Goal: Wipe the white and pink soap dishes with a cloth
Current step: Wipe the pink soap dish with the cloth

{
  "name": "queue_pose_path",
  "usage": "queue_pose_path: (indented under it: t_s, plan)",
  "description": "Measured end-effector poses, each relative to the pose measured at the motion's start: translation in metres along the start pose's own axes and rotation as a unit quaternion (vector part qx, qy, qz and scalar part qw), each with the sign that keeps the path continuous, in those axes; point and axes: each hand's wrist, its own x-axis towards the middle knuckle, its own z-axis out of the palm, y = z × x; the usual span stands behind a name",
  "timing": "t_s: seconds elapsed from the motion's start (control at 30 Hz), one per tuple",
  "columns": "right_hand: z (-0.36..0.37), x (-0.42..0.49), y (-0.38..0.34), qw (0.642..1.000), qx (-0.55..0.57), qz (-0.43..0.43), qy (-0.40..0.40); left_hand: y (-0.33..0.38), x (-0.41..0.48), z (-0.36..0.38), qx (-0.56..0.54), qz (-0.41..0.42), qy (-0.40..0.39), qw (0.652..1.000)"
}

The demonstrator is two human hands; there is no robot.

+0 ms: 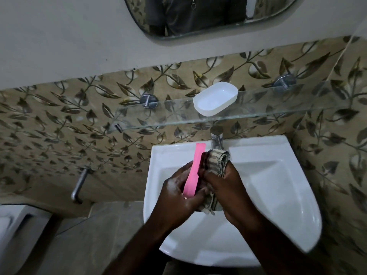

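My left hand (179,192) grips the pink soap dish (193,170), held on edge over the white sink (278,175). Pressed against the dish's right face is a striped beige cloth (217,159), bunched in my right hand (228,185). More of the cloth hangs out below my hands. The white soap dish (215,98) lies alone on the glass shelf (278,108) above the sink, its hollow side up and nothing in it.
A chrome tap (216,135) stands at the sink's back edge, just behind the cloth. A mirror (198,14) hangs above the shelf. A metal bar (79,185) juts from the leaf-patterned tile wall at left. A white toilet (14,231) sits at lower left.
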Motion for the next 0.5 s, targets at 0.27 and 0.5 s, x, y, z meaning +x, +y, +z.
queue_pose_path:
  t_s: [0.27,0.5]
  plan:
    - [-0.021,0.013,-0.034,0.971,-0.187,-0.068,0.133,-0.007,0.03,-0.019,0.181,-0.065,0.12,0.974]
    - [0.041,-0.005,-0.037,0.755,-0.568,-0.32,-0.072,0.003,0.044,-0.028,0.17,0.0,0.081,0.982]
